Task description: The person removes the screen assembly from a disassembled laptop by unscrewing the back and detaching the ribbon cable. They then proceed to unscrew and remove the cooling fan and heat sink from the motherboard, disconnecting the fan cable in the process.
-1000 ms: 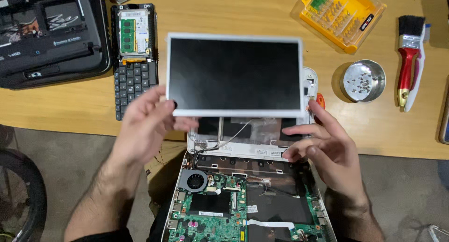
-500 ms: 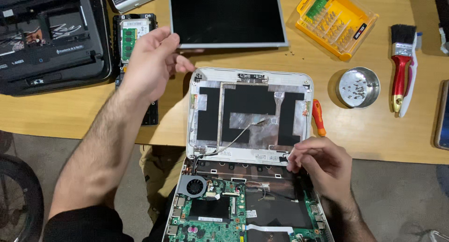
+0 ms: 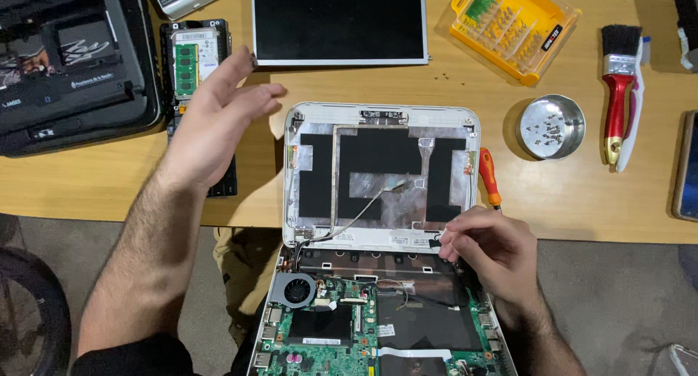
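Left hand (image 3: 211, 129) spread above keyboard (image 3: 222, 180), right hand (image 3: 487, 252) pinching hinge cable (image 3: 440, 239), screwdriver (image 3: 488, 176) beside lid shell (image 3: 382, 172)

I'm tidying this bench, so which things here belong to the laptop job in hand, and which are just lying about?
In hand:
right hand at the lid shell's lower right corner
left hand open above the table, holding nothing
laptop base
screen panel
screwdriver
screw dish

Lying about:
brush
bit case
black case
keyboard
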